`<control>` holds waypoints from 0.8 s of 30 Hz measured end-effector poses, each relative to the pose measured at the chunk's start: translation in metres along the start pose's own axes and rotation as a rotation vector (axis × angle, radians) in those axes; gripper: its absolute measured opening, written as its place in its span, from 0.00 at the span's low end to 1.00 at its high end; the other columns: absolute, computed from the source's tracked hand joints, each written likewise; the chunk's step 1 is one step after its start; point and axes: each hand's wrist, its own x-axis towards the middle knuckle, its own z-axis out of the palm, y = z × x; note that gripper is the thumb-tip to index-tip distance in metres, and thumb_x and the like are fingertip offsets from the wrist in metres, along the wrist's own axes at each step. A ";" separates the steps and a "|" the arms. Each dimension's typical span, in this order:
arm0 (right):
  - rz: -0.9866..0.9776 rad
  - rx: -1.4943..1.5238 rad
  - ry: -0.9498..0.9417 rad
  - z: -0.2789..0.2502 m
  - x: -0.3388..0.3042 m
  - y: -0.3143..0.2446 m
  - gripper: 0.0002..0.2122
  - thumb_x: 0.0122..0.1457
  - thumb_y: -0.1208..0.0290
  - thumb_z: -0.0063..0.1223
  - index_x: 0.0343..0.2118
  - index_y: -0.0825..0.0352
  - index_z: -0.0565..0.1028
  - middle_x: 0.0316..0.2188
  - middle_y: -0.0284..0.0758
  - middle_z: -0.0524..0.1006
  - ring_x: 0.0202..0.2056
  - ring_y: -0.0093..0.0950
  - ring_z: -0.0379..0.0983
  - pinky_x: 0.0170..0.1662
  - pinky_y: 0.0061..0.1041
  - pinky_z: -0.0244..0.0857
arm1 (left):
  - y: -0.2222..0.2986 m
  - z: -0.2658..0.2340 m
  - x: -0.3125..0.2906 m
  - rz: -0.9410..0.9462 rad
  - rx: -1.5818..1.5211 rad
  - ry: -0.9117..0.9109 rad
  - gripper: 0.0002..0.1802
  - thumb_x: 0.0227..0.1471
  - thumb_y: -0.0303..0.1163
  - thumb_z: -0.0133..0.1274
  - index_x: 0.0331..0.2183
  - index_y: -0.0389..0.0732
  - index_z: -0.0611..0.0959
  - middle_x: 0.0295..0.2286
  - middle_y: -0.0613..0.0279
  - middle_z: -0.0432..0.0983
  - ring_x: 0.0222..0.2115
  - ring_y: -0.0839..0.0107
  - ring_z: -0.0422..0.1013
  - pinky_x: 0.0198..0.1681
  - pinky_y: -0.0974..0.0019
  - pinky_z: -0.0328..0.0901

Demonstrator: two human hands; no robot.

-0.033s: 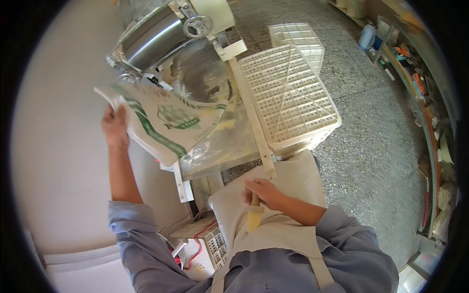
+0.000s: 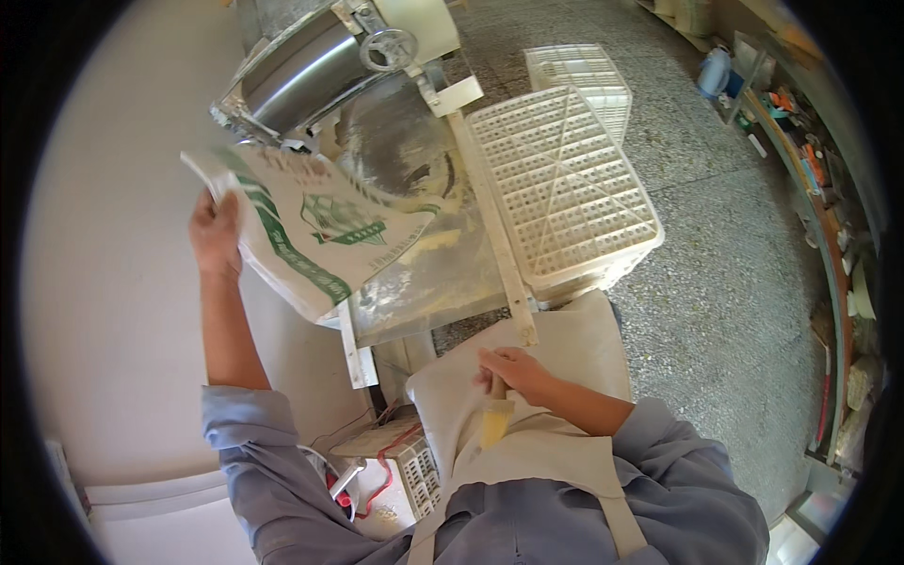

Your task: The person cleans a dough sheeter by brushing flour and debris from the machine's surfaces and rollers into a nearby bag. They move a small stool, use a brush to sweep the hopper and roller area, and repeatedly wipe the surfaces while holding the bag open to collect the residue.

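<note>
My left hand [image 2: 216, 234] is closed on the left edge of a white sack [image 2: 325, 217] with green print. The sack is raised and spread over the left part of a metal tray [image 2: 428, 306], which is smeared with pale yellow-white residue. Behind the tray sits a machine with a shiny steel roller [image 2: 306, 75]. Close to my apron [image 2: 556, 447], my right hand [image 2: 520, 372] grips the handle of a flat brush [image 2: 493, 426]. Its pale yellow bristles point down. Part of the tray is hidden under the sack.
White perforated plastic crates [image 2: 565, 188] stand right of the tray. A handwheel [image 2: 388, 51] juts from the machine. At lower left, a white crate [image 2: 414, 471] carries a red cord. Cluttered shelving [image 2: 829, 235] lines the far right, and a wall [image 2: 122, 282] is at left.
My left hand and the sack have shifted slightly left relative to the tray. My right hand still holds the brush near my apron. The whole view has moved slightly.
</note>
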 end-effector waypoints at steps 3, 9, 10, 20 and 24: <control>0.066 -0.307 0.033 -0.012 -0.003 0.001 0.21 0.57 0.50 0.49 0.24 0.68 0.73 0.20 0.35 0.74 0.20 0.22 0.69 0.22 0.18 0.63 | 0.033 -0.023 0.026 0.060 0.317 -0.037 0.15 0.51 0.26 0.46 0.43 0.34 0.76 0.32 0.59 0.77 0.30 0.74 0.72 0.34 0.70 0.66; -0.137 -0.047 -0.193 -0.028 0.009 -0.036 0.18 0.58 0.57 0.50 0.25 0.71 0.73 0.21 0.37 0.75 0.20 0.22 0.71 0.19 0.20 0.64 | 0.062 -0.046 0.045 0.253 0.843 0.061 0.17 0.51 0.27 0.46 0.45 0.35 0.76 0.35 0.49 0.77 0.36 0.58 0.73 0.42 0.62 0.65; -0.184 -0.011 -0.172 -0.027 0.015 -0.047 0.17 0.58 0.59 0.50 0.27 0.72 0.72 0.22 0.37 0.75 0.21 0.23 0.72 0.22 0.20 0.66 | 0.065 -0.048 0.047 0.267 0.799 0.061 0.17 0.51 0.27 0.46 0.44 0.35 0.76 0.34 0.50 0.77 0.36 0.59 0.73 0.41 0.63 0.65; -0.829 0.412 -0.300 0.081 0.066 -0.236 0.15 0.61 0.71 0.45 0.47 0.77 0.65 0.44 0.46 0.71 0.40 0.33 0.74 0.47 0.27 0.70 | 0.112 -0.061 0.058 0.171 0.885 -0.012 0.14 0.54 0.31 0.45 0.42 0.38 0.77 0.29 0.57 0.77 0.29 0.72 0.71 0.36 0.70 0.65; -1.132 0.268 -0.422 0.153 0.103 -0.323 0.17 0.61 0.68 0.47 0.49 0.74 0.66 0.37 0.40 0.74 0.35 0.26 0.72 0.39 0.20 0.69 | 0.120 -0.060 0.057 0.137 0.780 -0.073 0.14 0.52 0.28 0.45 0.41 0.39 0.78 0.29 0.56 0.77 0.29 0.68 0.72 0.38 0.68 0.65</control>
